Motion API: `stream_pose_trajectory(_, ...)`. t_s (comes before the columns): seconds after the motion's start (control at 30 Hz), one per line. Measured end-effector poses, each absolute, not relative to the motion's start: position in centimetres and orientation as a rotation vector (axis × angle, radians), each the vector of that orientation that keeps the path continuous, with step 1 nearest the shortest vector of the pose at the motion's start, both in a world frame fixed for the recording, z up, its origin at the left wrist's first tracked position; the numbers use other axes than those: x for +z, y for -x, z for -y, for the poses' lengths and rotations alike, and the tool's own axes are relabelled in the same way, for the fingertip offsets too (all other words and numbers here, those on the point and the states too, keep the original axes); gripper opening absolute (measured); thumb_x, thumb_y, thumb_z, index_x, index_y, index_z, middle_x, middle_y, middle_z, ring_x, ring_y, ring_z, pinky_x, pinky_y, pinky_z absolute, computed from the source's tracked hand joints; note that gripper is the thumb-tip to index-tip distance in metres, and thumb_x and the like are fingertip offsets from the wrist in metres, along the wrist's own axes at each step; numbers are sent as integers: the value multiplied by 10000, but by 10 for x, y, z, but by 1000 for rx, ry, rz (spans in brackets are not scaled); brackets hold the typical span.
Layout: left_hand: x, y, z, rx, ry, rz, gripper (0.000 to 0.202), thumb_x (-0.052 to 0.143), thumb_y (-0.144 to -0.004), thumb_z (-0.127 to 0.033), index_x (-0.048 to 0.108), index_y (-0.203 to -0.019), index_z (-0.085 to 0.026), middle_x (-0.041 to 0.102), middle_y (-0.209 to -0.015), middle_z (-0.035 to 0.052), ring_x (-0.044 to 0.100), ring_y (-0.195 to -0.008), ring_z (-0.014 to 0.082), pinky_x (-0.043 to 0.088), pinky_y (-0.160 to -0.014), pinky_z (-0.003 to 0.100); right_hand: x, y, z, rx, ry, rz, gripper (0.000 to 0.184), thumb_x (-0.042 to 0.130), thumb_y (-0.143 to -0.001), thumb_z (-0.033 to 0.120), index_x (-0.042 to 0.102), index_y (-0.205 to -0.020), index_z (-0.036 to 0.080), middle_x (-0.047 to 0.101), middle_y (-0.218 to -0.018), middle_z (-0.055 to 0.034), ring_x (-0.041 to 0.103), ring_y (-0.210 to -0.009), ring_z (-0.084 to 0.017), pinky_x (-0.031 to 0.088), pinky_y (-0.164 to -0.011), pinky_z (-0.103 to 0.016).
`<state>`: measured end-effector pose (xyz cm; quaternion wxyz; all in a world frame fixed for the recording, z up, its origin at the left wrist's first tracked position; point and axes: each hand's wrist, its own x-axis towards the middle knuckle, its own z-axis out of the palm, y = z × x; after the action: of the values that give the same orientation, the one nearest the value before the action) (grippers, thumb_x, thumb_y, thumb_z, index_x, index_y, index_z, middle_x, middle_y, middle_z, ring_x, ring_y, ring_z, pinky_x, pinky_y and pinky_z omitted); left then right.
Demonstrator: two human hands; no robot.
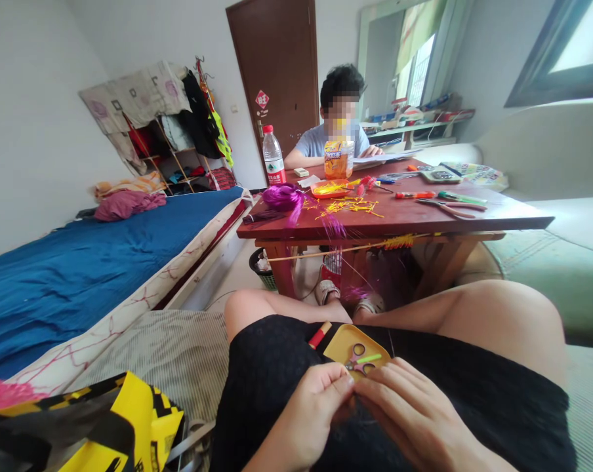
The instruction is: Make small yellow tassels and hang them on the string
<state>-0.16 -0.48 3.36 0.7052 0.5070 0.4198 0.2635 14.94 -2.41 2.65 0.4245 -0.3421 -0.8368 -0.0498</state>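
My left hand [310,410] and my right hand [414,416] meet in my lap over a black skirt, fingertips pinched together on something small and dark that I cannot make out. Just beyond the fingers a yellow tray [346,341] rests on my lap with small pink-and-green scissors [360,362] in it. A red-and-yellow pen-like stick [319,334] lies at the tray's left edge.
A red low table [399,219] ahead carries purple fibres [283,195], yellow strands, pens, a water bottle [273,157] and a juice bottle [338,157]. A person sits behind it. A blue bed [80,262] lies left, a yellow-black bag [124,419] near left.
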Motion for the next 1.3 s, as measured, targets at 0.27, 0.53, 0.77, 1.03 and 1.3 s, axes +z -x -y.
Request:
stream_pose_trajectory(0.27, 25, 2, 11, 808, -2182, -1209, 287, 346, -886, -228, 423, -612, -187, 455, -560, -15, 410, -529, 112, 286, -530, 247, 14, -147, 24, 877, 1125, 1799, 163, 439, -862, 241, 524, -733, 188, 559, -680, -9, 513, -614, -138, 436, -569, -236)
stream_pose_trajectory(0.53, 19, 12, 1, 971, -2883, -918, 227, 376, -851, -134, 493, -660, -169, 490, -561, 6, 422, -536, 136, 337, -559, 260, 22, -151, 12, 1985, 877, 1110, 170, 610, -713, 294, 555, -688, 136, 436, -587, 42, 333, -521, -72, 269, -503, -185)
stream_pose_trajectory(0.77, 16, 12, 3, 874, -2560, -917, 241, 349, -868, -160, 467, -658, -179, 489, -580, 0, 421, -541, 121, 331, -540, 246, 17, -150, 11, 2022, 894, 1072, 194, 608, -704, 303, 522, -634, 143, 418, -554, 47, 314, -487, -65, 245, -462, -186)
stream_pose_trajectory(1.03, 13, 0, 7, 774, -1341, -1004, 338, 430, -840, -450, 392, -644, -177, 303, -578, -56, 256, -532, 84, 223, -486, 215, 11, -149, 17, 784, 1135, 1900, 134, 461, -848, 179, 554, -752, 180, 593, -708, -19, 538, -629, -138, 438, -589, -245)
stream_pose_trajectory(1.3, 19, -2, 6, 717, -1088, -950, 369, 542, -745, -485, 387, -620, -175, 300, -550, -68, 231, -512, 73, 182, -480, 214, -11, -151, 19, 355, 934, 2015, 205, 354, -913, 174, 552, -872, 202, 610, -769, -43, 571, -716, -170, 470, -698, -300)
